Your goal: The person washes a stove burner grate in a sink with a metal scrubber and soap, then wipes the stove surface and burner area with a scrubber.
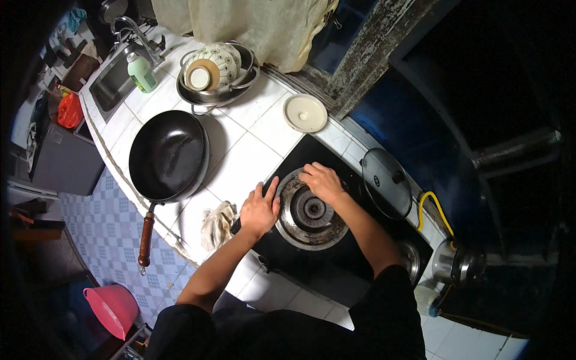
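A black gas cooktop (297, 274) lies before me, with a stained metal drip ring (288, 225) around its round burner (314, 208). My left hand (260, 208) rests by the ring's left rim, fingers spread; whether it grips the rim is unclear. My right hand (321, 181) bends its fingers over the ring's upper rim, and the fingertips are partly hidden. A crumpled cloth (218, 226) lies left of my left hand. Farther left, a black wok (167, 155) with a wooden handle sits on the white tiled counter (245, 155).
A glass lid (386, 182) leans behind the cooktop, near a yellow hose (434, 200) and a metal kettle (454, 263). A pale ceramic lid (305, 113) lies above. Stacked bowls (213, 67) fill metal pans; a green bottle (141, 73) stands by the sink (112, 87). The wok handle overhangs the counter edge.
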The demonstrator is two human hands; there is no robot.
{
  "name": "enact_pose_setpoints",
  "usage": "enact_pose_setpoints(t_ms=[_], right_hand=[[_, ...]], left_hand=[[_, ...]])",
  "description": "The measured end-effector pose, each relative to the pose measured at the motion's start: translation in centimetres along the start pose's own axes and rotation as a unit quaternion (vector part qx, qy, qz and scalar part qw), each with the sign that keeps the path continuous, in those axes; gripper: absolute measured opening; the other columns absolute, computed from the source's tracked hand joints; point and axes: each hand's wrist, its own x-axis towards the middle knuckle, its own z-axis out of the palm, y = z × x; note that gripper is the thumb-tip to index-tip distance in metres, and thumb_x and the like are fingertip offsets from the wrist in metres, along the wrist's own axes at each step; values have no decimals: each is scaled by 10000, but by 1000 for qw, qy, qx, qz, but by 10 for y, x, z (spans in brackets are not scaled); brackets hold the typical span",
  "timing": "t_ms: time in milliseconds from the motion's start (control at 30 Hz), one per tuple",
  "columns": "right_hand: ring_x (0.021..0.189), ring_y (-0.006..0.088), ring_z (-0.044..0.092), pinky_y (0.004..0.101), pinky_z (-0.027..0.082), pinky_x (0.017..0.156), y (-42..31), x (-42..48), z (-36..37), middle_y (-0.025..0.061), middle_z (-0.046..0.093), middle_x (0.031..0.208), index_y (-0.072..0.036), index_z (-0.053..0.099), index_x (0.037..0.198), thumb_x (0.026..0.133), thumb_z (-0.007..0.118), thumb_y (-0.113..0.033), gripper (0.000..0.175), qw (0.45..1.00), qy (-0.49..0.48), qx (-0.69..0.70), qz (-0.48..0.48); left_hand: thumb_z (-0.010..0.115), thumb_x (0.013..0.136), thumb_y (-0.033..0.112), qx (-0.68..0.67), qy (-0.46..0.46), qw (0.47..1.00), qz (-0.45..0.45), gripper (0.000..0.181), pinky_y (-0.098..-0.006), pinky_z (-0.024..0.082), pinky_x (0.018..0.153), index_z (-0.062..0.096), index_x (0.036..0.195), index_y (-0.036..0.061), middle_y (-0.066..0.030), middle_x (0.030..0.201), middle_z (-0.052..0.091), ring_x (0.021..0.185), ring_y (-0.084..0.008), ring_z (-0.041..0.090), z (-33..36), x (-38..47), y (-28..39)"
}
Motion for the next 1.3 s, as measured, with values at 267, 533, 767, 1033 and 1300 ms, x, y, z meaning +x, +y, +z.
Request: enact_pose_setpoints(t_ms=[267,533,767,1033,1300], right_hand=[[771,294,540,415,463,626,-8,-122,-39,103,483,793,-61,596,793,825,581,-137,83,980,-76,-7,182],[793,301,565,430,493,655,1,-85,-14,107,527,814,-38,571,747,820,554,-115,107,970,35,-85,223],[728,312,552,440,477,605,-47,-145,-19,115,501,782,-22,599,768,855,559,-171,177,965,-15,-65,255],[830,263,564,403,515,645,-2,-81,-15,58,524,847,-74,563,762,791,561,-106,43,969,24,-111,218],[769,291,586,418,511,640,-64,-140,-24,80,542,842,-78,549,785,780,566,-129,53,947,-60,-77,305]], left_hand=[[468,896,305,1,-9,1000,-11,542,-417,473,854,324,1410,211,-216,1193,480,999,-351,541,-2,-2,-4],[469,896,292,7,8,1000,2,545,-423,485,820,311,1414,230,-207,1179,488,984,-349,552,5,-1,0],[455,898,311,7,-3,1000,-16,525,-414,456,857,345,1402,216,-205,1225,474,1015,-332,532,1,-4,-4],[421,903,301,72,30,997,2,543,-498,222,1061,311,1421,180,-190,1447,278,1321,-341,278,10,-33,8],[437,902,303,78,-4,996,52,560,-512,109,1109,300,1423,152,-125,1484,243,1382,-310,181,7,-72,12]])
